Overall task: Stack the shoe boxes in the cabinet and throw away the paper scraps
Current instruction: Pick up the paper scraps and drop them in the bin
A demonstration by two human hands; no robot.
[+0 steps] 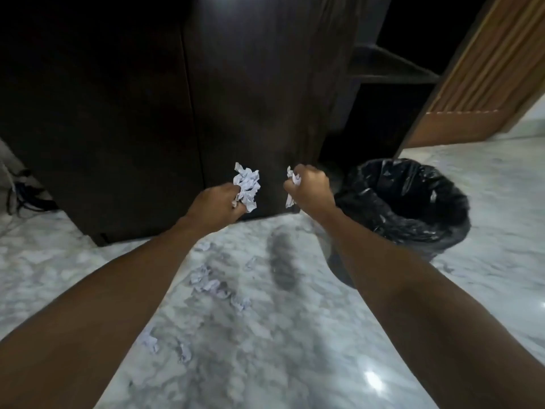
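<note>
My left hand (218, 205) grips a bunch of crumpled white paper scraps (247, 185) that stick out past its fingers. My right hand (309, 188) is curled round a smaller wad of white paper (292, 184), with strips showing above and below the fist. Both hands hang in front of the dark wooden cabinet (147, 113), left of the bin (410, 208), a round one lined with a black bag. Several more paper scraps (212, 283) lie on the marble floor below my arms. No shoe boxes are in view.
The cabinet's right side stands open, showing dark shelves (389, 72). A brown wooden door (483, 75) leans in at the upper right. Dark cords (26, 193) lie on the floor at the far left. Grey-white marble floor (295, 349) fills the foreground.
</note>
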